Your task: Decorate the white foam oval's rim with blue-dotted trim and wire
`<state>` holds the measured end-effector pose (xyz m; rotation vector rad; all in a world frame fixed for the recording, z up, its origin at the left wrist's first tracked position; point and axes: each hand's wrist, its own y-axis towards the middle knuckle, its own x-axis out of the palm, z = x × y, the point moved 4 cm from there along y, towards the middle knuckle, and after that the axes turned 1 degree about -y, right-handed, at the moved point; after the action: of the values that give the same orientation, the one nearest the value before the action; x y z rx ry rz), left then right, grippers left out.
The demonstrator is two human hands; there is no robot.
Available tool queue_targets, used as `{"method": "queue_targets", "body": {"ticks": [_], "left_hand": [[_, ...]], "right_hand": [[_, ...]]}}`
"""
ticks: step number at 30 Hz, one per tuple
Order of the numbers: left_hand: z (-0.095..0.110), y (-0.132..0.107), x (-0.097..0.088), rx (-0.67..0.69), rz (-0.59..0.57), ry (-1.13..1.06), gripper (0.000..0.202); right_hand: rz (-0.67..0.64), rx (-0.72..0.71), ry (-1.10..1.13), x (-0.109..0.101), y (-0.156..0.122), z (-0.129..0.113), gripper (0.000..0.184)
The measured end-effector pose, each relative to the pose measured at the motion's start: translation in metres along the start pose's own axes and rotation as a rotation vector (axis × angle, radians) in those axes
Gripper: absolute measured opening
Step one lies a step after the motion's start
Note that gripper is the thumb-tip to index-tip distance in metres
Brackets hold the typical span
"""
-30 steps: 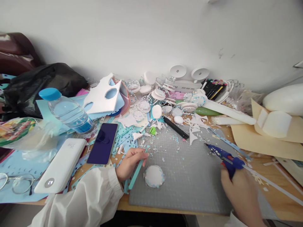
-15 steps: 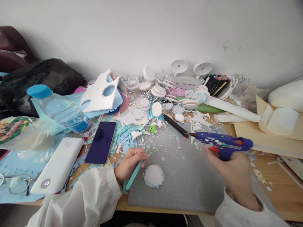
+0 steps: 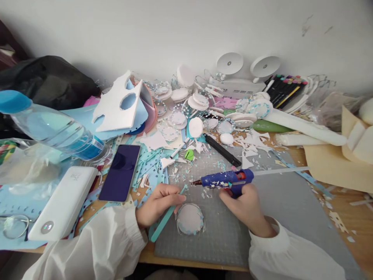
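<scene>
My left hand (image 3: 161, 206) is closed around a flat teal stick (image 3: 163, 224), which slants down toward the table's front edge. Just right of those fingers a round white disc (image 3: 190, 219) lies on the grey cutting mat (image 3: 221, 245), its rim ringed with wire and small pale-blue bits. My right hand (image 3: 247, 206) grips a blue hot glue gun (image 3: 227, 181) by the handle. The gun is above the mat, beyond the disc, its brown nozzle pointing left toward my left hand. A glue stick (image 3: 281, 171) juts from its back end.
White foam discs with beaded wire (image 3: 198, 101) crowd the back by the wall. Left are a phone (image 3: 119, 173), a power bank (image 3: 62, 204) and a water bottle (image 3: 58, 128). A black pen-like tool (image 3: 223, 150), a green sharpener-like piece (image 3: 189, 154) and paper scraps lie beyond the mat's middle.
My right hand has brought the glue gun leftward and nearer, toward the disc and my left hand. The left hand still holds the teal stick, nearly unmoved. The view has shifted slightly.
</scene>
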<state>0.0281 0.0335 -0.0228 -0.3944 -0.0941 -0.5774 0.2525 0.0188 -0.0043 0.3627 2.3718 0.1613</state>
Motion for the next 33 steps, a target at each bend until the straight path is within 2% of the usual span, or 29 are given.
{"method": "queue_targets", "body": {"ticks": [19,30,33], "left_hand": [[-0.0002,-0.001,0.0017,-0.007,-0.041,0.038,0.042],[0.0012,-0.0003,0.0019,-0.01,-0.059,0.02,0.041],[0.0006,-0.0004,0.0018,-0.01,-0.062,0.014,0.041]], "right_hand": [[-0.013,-0.15,-0.016,0.0001,-0.0033,-0.0047,0.033],[0.036,-0.278,-0.084,0.0002,-0.0054,-0.006,0.034],[0.12,-0.314,-0.163,-0.0024,-0.0047,-0.0069,0.027]]}}
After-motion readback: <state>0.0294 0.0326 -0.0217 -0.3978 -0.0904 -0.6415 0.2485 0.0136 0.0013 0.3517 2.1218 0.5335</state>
